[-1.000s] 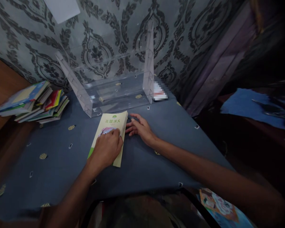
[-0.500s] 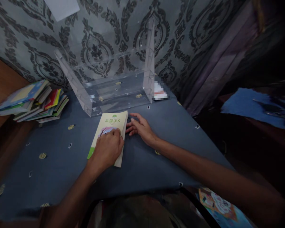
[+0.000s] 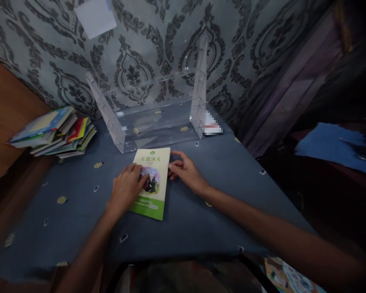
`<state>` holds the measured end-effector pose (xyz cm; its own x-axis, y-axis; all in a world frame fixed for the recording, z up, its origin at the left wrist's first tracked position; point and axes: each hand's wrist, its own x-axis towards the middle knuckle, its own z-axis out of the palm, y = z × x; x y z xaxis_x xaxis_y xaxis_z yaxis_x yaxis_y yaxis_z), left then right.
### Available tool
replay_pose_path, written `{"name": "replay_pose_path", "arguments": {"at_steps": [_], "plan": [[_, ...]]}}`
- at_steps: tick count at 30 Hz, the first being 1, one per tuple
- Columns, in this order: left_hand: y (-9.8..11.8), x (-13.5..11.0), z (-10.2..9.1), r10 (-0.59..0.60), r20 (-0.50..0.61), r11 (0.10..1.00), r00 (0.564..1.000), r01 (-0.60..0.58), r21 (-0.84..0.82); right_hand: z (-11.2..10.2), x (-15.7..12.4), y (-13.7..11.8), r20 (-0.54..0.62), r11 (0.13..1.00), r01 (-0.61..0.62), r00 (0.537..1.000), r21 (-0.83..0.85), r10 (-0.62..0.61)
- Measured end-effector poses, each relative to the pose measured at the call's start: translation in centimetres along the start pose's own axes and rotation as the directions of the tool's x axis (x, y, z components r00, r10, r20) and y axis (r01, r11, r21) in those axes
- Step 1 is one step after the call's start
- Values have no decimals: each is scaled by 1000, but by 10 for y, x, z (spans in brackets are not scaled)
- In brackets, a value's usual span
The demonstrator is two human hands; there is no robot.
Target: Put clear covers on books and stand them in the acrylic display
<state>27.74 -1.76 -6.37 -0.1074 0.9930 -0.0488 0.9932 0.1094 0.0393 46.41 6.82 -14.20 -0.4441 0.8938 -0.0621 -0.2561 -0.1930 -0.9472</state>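
A paperback book [image 3: 155, 162] with a cream and green cover, green Chinese characters and a small painted picture lies front up on the table. Over its left edge rests my left hand [image 3: 126, 185], thumb and fingertips on the cover, holding that side. My right hand [image 3: 187, 173] is at the upper right edge, with the thumb against the book's side and the fingers bent around it; some fingertips are hidden. Just beyond the book stands a clear plastic rack [image 3: 158, 136] with tilted side panels.
A leaning stack of books [image 3: 61, 132] sits at the table's left end. The dark blue tablecloth [image 3: 88, 211] has small yellow and white prints. Right of the rack lies a blurred-out white item [image 3: 212, 124]. Patterned wall covering rises behind. Blue cloth [image 3: 332, 144] is at far right.
My left hand has slid left from the middle of the cover to its left edge, uncovering the picture. The book now lies turned slightly, and my right hand has closed in on its right edge.
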Motion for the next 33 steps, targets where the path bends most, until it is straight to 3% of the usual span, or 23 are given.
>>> {"name": "replay_pose_path", "arguments": {"at_steps": [5, 14, 20, 27, 30, 33], "plan": [[-21, 6, 18, 9, -70, 999, 998, -13, -52, -2, 9, 4, -16, 999, 37, 999, -26, -37], [-20, 9, 27, -5, -104, 997, 995, -3, -75, -13, 51, 7, -165, 985, 98, 979, -140, -120], [-21, 12, 31, 16, -135, 995, 991, -29, -93, -16, 55, 9, -122, 923, 177, 965, -342, -231], [-20, 20, 14, 3, -36, 1000, 999, -4, -15, -15, 47, 4, -30, 751, 271, 932, -603, -360], [-20, 29, 10, 43, -60, 995, 997, -37, 96, -13, 43, 1, 45, 605, 336, 895, -722, -443], [-22, 44, 15, 137, -141, 986, 980, -121, 118, -5, 40, -2, 236, 422, 460, 844, -781, -482]]}}
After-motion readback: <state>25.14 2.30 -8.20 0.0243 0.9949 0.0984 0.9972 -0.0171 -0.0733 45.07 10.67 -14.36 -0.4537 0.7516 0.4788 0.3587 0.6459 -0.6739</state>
